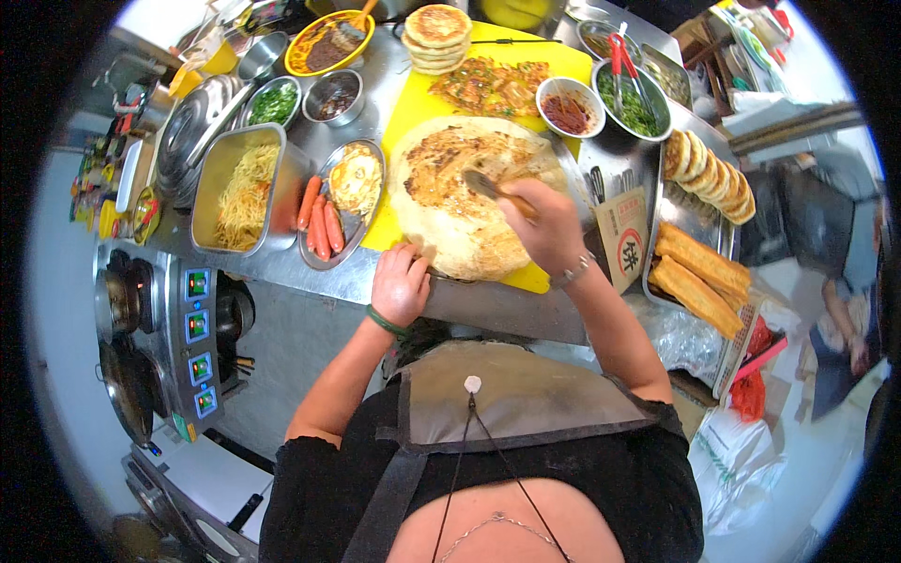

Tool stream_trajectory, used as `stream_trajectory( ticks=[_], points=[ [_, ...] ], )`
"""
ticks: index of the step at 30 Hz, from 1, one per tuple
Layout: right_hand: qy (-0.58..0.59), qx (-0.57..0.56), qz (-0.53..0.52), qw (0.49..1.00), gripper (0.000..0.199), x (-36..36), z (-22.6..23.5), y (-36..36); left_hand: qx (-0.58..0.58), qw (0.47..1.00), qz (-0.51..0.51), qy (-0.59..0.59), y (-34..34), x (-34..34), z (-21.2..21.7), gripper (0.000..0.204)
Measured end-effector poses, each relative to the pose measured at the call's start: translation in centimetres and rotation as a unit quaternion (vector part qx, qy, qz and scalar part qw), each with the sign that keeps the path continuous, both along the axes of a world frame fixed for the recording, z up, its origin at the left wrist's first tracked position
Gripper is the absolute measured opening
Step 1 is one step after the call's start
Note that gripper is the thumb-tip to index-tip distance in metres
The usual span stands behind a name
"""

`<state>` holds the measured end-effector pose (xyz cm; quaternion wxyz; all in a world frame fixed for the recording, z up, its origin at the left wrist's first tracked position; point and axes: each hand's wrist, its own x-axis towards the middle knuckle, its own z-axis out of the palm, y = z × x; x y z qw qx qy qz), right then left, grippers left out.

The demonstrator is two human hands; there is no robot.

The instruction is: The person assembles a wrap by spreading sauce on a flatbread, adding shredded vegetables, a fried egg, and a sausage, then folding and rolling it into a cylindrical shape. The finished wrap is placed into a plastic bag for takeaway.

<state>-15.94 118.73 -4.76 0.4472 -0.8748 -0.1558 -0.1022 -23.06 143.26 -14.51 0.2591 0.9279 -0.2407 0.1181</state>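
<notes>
A large round flatbread (460, 246) lies on a yellow cutting board (399, 122), its upper part smeared with brown sauce. My right hand (547, 223) is closed around the wooden handle of a brush (482, 184), whose tip touches the sauced part. At the flatbread's near left edge rests my left hand (401, 281), fingers stretched forward and touching that edge. Beyond the flatbread are a reddish, sauce-covered flat piece of food (488, 86) and a stack of small round flatbreads (437, 38). A white bowl of red sauce (569, 107) stands at the board's right.
On the left are an oval plate (324, 261) with sausages and fried egg, a noodle container (205, 202), and bowls of chopped greens (274, 101) and dark sauce (328, 47). A tray (657, 272) with fried dough sticks (699, 267) and round breads (709, 178) stands right, near a paper bag (622, 235).
</notes>
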Motion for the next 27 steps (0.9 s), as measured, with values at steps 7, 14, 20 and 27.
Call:
stream_trajectory(
  ticks=[7,14,20,27],
  points=[
    [-0.1,-0.224,0.228,0.942,0.011,5.0,-6.6,7.2,0.002,1.0,0.03,0.003,2.1,-0.3,-0.6,0.029],
    [0.011,-0.33,0.382,0.863,0.01,-4.4,-3.8,0.4,-0.038,0.999,0.008,0.008,3.5,0.4,-1.6,0.029],
    [0.129,-0.094,0.161,0.974,0.017,-1.4,-0.7,-0.7,-0.038,0.997,-0.051,0.034,2.7,3.0,0.1,0.03],
    [0.174,-0.119,-0.096,0.973,0.026,-1.1,-4.1,-4.7,0.002,0.994,-0.089,0.056,2.9,3.7,0.3,0.032]
  ],
)
